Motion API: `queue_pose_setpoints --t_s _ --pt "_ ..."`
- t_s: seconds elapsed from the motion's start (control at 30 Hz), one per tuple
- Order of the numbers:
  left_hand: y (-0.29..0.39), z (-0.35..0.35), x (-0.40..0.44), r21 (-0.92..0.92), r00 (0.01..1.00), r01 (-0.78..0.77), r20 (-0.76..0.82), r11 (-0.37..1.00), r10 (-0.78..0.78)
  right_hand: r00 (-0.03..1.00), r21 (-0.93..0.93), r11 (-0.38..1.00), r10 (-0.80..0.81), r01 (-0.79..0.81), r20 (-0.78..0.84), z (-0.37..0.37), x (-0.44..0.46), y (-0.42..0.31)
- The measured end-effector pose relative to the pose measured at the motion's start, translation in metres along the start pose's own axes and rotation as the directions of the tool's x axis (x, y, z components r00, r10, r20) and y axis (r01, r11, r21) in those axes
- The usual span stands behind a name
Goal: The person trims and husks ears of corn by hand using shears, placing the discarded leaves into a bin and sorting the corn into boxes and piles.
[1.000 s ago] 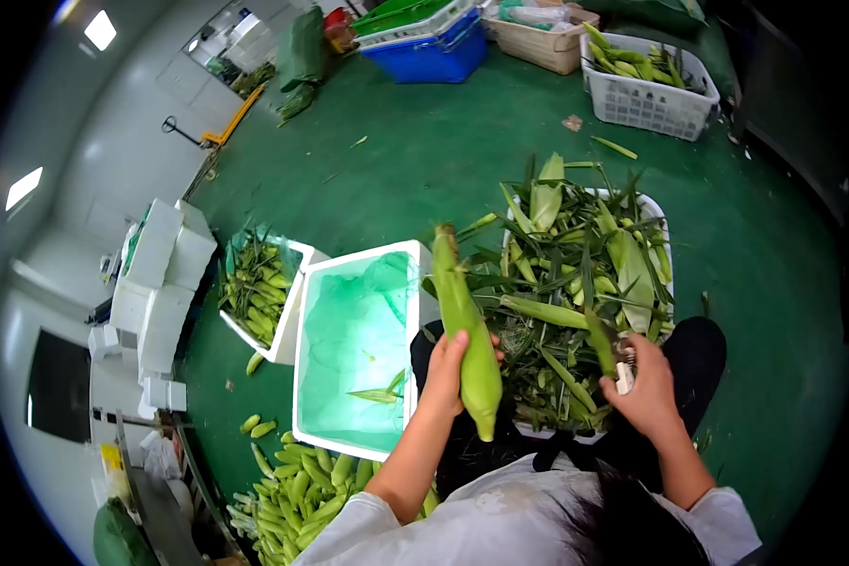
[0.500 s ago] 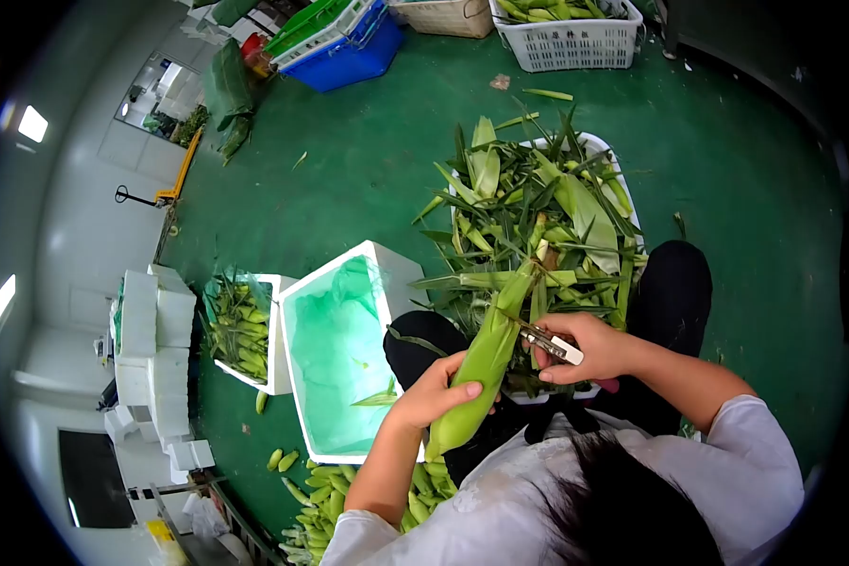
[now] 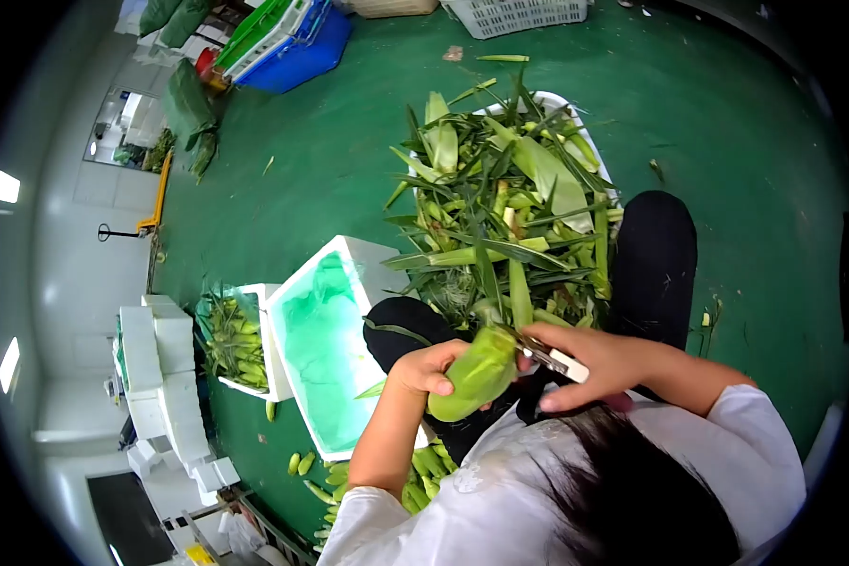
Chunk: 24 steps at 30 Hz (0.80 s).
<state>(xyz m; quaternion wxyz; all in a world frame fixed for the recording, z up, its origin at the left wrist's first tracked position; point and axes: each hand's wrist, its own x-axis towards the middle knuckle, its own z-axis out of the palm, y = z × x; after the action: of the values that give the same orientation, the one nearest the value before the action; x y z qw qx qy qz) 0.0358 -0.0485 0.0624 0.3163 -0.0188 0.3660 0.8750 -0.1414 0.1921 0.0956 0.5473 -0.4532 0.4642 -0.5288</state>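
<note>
My left hand (image 3: 428,368) is wrapped round the lower part of a green ear of corn (image 3: 476,375) still in its husk. The ear's stem end points away from me, over my lap. My right hand (image 3: 605,360) grips pruning shears (image 3: 566,365) with a white handle, and their blades are at the stem end of the ear. Whether the blades touch the stem is hard to see. Just beyond both hands, a white crate (image 3: 609,170) is heaped with cut husk leaves and stalk pieces (image 3: 481,212).
A white foam box (image 3: 375,267) with a green-tinted liner stands left of my knee. Beside it, another foam box (image 3: 275,363) holds corn ears. More ears (image 3: 431,469) lie by my left side. Blue (image 3: 302,58) and white baskets (image 3: 519,17) stand across the green floor.
The corn ear has tipped and come closer to my body, its stem end now lower. My right hand has moved slightly closer with the shears. The whole view has shifted.
</note>
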Motion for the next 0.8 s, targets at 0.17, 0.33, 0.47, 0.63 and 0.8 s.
queue_pose_setpoints --t_s 0.17,0.33,0.47,0.63,0.8 --pt "-0.013 0.016 0.007 -0.225 0.994 -0.113 -0.027 0.968 0.109 0.979 0.205 0.959 0.202 -0.198 0.004 -0.011 0.005 -0.017" --pt "-0.018 0.01 0.005 -0.193 0.87 -0.411 -0.375 0.891 0.32 0.941 0.567 0.794 0.326 -0.219 -0.094 -0.015 -0.017 -0.008" --pt "-0.017 0.01 0.008 0.092 0.784 -0.363 -0.507 0.927 0.357 0.94 0.321 0.884 0.328 -0.339 0.09 0.002 -0.012 0.014" --pt "-0.009 0.038 0.025 0.312 0.688 -0.339 -0.562 0.888 0.46 0.93 0.371 0.897 0.322 -0.24 -0.178 0.009 0.021 0.001" --pt "-0.019 0.025 0.016 -0.094 0.836 -0.448 -0.397 0.889 0.379 0.901 0.45 0.873 0.337 -0.19 -0.274 0.008 0.013 0.007"
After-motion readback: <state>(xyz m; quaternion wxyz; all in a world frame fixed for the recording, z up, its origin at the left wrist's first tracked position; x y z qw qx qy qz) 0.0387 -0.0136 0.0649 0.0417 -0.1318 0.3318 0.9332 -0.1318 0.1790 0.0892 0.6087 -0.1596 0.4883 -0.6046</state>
